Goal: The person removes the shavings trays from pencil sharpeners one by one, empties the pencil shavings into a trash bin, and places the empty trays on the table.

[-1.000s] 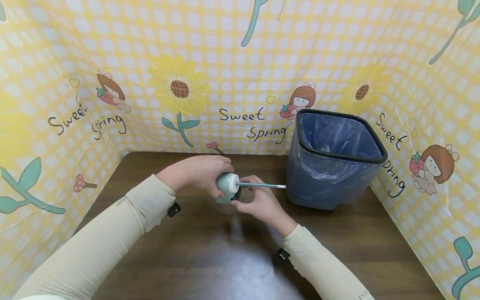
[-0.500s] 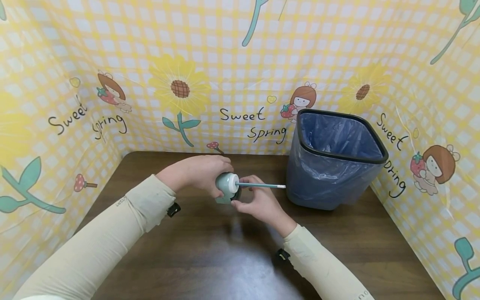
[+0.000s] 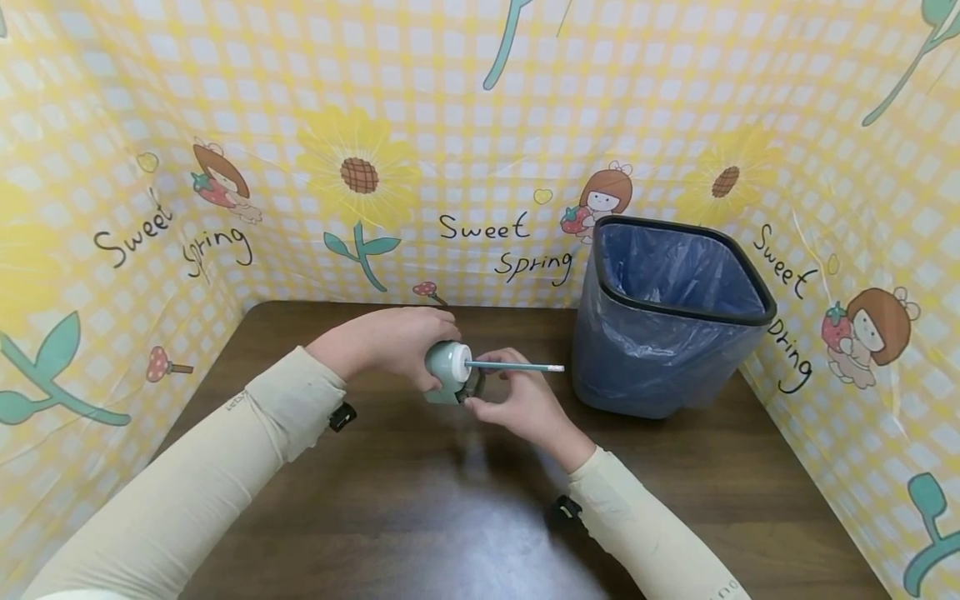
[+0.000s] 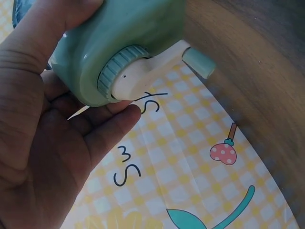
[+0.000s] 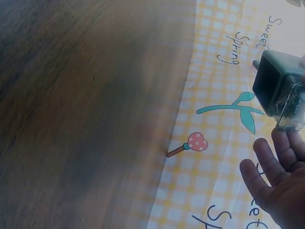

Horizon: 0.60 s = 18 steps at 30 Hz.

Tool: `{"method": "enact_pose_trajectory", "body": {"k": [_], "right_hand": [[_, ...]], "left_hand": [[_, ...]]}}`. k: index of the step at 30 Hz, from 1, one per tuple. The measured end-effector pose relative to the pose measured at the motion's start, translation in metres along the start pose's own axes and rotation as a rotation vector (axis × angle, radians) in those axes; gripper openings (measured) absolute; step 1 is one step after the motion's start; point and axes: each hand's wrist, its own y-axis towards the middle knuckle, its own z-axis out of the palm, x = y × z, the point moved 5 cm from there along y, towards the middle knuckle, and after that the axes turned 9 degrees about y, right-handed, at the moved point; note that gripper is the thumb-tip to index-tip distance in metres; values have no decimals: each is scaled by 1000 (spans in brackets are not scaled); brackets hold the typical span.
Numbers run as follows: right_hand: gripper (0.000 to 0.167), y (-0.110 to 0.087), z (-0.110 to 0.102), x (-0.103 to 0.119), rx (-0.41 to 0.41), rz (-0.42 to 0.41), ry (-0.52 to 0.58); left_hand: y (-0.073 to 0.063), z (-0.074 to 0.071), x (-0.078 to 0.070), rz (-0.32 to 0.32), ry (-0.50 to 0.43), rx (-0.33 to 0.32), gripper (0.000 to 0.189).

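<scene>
A mint-green crank pencil sharpener (image 3: 447,367) is held by my left hand (image 3: 390,346), which curls over its body. From its white front collar a blue pencil (image 3: 517,366) with a white end sticks out to the right. My right hand (image 3: 528,407) pinches the clear shavings drawer (image 5: 291,107) between thumb and fingers. The drawer stands partly out of the sharpener and dark shavings show in it in the right wrist view. At the sharpener's back, the left wrist view shows a cream crank handle (image 4: 164,62) with a green knob.
A bin (image 3: 630,367) with a black rim and a blue-grey plastic liner stands to the right of my right hand. Beneath lies a dark brown wooden table (image 3: 390,517). Yellow checked cloth (image 3: 465,167) printed with flowers walls the back and both sides.
My left hand has shifted slightly left with the sharpener and pencil. The gap between the sharpener and my right hand has grown, and more of the drawer shows.
</scene>
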Motion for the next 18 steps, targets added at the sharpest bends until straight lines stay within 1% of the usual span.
{"method": "enact_pose_trajectory", "body": {"k": [5, 12, 18], "right_hand": [[49, 0, 0, -1, 4, 5, 4], [49, 0, 0, -2, 7, 4, 7], [51, 0, -1, -2, 9, 15, -12]], "left_hand": [[1, 0, 0, 7, 5, -1, 55], [1, 2, 2, -27, 19, 16, 57], [1, 1, 1, -37, 29, 20, 58]]}}
